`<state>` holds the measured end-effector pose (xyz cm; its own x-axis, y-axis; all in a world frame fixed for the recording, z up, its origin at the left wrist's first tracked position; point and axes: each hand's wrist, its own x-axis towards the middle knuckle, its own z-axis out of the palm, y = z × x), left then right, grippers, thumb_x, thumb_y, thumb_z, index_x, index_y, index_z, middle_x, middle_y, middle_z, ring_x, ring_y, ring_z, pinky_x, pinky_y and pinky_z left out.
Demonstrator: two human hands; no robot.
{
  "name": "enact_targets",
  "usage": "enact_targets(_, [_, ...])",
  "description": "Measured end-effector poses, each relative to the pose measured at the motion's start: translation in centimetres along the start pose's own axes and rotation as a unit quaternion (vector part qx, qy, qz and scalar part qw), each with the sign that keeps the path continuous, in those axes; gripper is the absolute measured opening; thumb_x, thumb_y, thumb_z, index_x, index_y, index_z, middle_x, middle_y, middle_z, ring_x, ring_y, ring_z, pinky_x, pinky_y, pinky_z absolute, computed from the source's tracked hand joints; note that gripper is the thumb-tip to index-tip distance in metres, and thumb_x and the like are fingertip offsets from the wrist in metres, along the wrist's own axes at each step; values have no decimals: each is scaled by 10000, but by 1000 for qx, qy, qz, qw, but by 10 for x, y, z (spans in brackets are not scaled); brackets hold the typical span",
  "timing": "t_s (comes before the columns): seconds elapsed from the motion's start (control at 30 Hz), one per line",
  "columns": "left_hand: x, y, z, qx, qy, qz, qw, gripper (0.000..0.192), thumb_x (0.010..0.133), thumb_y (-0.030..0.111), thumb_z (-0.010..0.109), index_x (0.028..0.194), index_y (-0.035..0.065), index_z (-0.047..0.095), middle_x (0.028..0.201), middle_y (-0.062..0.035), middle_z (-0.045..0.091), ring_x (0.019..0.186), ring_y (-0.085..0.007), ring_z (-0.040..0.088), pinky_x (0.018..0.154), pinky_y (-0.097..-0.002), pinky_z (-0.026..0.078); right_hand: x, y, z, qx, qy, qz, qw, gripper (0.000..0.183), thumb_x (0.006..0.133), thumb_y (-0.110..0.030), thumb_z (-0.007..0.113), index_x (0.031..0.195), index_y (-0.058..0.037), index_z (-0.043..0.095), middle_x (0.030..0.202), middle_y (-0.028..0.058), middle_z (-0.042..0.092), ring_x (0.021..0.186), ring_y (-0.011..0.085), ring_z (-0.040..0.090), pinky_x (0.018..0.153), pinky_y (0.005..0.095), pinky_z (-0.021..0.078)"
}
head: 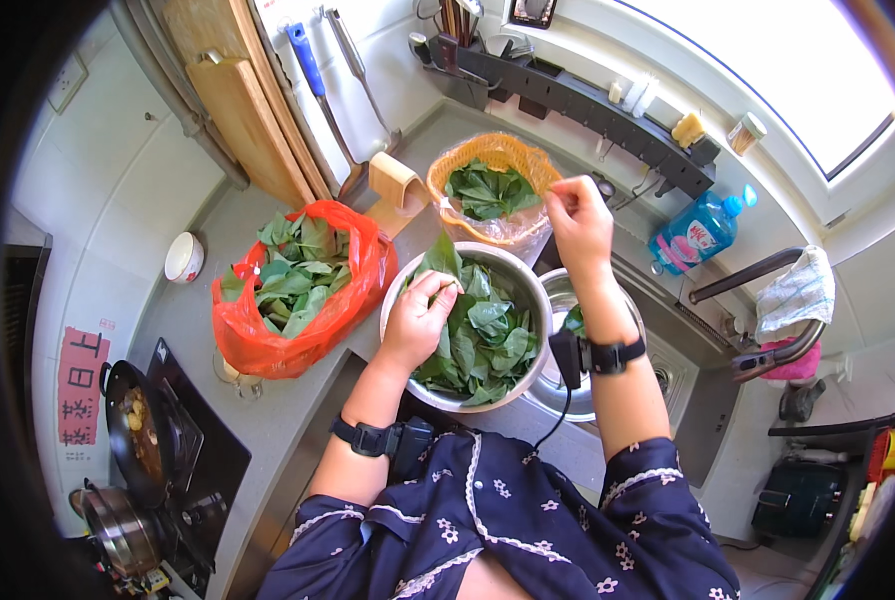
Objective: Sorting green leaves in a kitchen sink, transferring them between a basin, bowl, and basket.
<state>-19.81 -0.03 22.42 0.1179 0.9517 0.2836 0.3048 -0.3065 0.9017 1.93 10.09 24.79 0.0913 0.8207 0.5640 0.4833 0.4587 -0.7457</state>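
My left hand (423,313) pinches a green leaf (441,257) over the near left side of a metal bowl (541,300) heaped with green leaves (485,337). Above the right edge of an orange woven basket (485,146) is my right hand (581,217), thumb and fingertips together; whether something small is between them I cannot tell. The basket has a clear plastic bag in it and holds leaves. A red plastic bag (305,352) full of leaves stands open to the left. A second metal bowl (556,386), partly under my right forearm, has a few leaves.
At left are a small white bowl (184,257), a wok (136,435) on the hob and a metal pot (121,529). Cutting boards (245,127) lean on the wall. On the right are a blue detergent bottle (695,234), the sink (661,379) and its faucet (755,274) with a cloth.
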Motion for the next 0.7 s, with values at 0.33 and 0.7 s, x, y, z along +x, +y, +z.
enact_targets(0.33, [0, -24, -11, -41, 7, 21, 999, 148, 901, 160, 551, 845, 31, 595, 973, -61, 505, 957, -195, 494, 887, -310, 376, -53, 22, 0, -141, -263, -7, 954, 231, 731, -64, 596, 949, -73, 673, 870, 114, 643, 815, 269, 617, 742, 345, 497])
enact_targets(0.7, [9, -16, -2, -278, 83, -130, 948, 157, 924, 129, 533, 1017, 39, 622, 986, 17, 599, 870, -43, 485, 808, -187, 369, -129, 4, -6, -301, -426, -79, 849, 308, 647, -225, 744, 916, -113, 642, 889, 52, 599, 930, 243, 544, 799, 365, 443])
